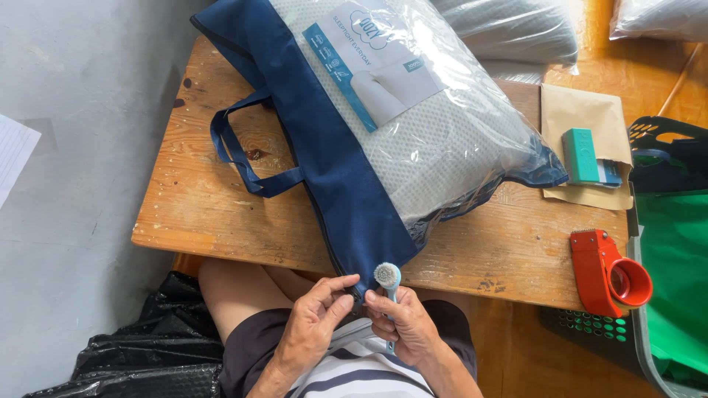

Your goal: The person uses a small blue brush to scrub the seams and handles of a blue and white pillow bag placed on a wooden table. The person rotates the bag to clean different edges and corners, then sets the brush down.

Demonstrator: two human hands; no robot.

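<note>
Lying right of the brown envelope (586,118): teal box (581,155) overlapping it, red tape dispenser (608,271) nearer, green crate (675,280) beyond.

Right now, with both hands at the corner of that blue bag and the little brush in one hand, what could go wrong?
1. The blue bag hangs over the near edge of the wooden table; tugging its corner may drag it and the pillow off.
2. The right hand holds the small brush while pinching too, so its grip on the corner may slip.
3. The red tape dispenser juts past the table edge and a jolt could knock it down.
</note>
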